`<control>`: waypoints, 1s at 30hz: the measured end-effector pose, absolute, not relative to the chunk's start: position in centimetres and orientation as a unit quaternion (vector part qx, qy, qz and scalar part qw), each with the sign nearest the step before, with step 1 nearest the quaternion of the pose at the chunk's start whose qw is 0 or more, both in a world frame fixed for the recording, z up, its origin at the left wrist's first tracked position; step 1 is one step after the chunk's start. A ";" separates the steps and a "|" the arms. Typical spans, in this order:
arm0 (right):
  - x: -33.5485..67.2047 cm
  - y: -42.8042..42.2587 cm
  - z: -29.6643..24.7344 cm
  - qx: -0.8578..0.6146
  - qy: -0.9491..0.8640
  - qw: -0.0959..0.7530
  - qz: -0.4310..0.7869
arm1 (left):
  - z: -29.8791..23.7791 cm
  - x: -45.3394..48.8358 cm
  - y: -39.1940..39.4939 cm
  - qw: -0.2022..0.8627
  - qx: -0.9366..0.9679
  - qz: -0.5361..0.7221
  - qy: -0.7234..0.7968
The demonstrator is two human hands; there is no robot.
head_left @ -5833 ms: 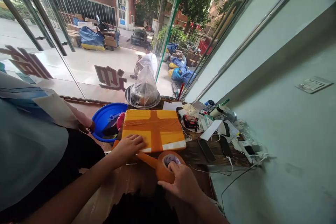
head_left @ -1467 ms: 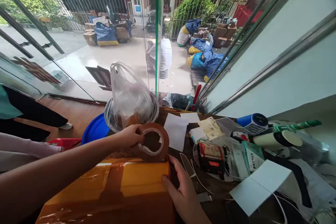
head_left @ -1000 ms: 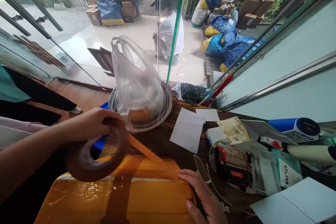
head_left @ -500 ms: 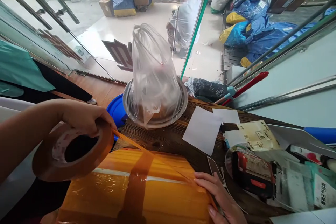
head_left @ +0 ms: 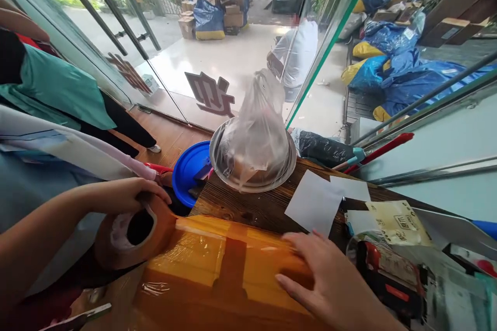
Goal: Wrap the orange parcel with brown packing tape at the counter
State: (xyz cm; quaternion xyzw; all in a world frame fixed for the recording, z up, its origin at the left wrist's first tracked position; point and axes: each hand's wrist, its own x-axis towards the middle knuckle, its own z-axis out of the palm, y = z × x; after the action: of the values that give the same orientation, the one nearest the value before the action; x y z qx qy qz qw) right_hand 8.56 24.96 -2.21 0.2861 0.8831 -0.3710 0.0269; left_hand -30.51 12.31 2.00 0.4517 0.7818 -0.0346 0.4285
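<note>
The left hand has its grip around the tape roll, at the left end of the yellow box, near on the table. The right hand spreads wide over the right end. I think the tape should be kept tight and smoothed evenly.

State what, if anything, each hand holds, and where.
Left hand: a round roll of orange-brown plastic tape, gripped by its upper rim. Right hand: spread at the right end of the rectangular orange tape-wrapped parcel; a grip cannot be confirmed.
</note>
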 end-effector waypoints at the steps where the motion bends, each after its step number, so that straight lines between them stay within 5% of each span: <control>1: 6.6 25.0 -1.6 0.258 0.891 0.042 -0.373 | 2.4 -30.9 12.6 0.456 0.478 -0.044 0.750; 6: -1.6 23.5 -0.5 0.095 0.871 0.089 -0.474 | 3.4 -32.3 10.7 0.424 0.532 0.012 0.733; 14: -2.6 22.4 0.0 0.107 0.822 0.104 -0.549 | 2.2 -33.3 9.8 0.390 0.531 0.034 0.751; 30: -3.9 22.4 1.0 0.091 0.885 0.184 -0.419 | 1.4 -32.4 4.3 0.495 0.456 0.054 0.738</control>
State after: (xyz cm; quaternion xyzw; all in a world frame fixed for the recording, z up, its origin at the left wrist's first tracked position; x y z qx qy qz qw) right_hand -3.87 22.40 1.03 0.0909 0.8847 -0.4186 0.1840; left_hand -32.39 4.34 1.45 0.4561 0.7379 0.0540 0.4946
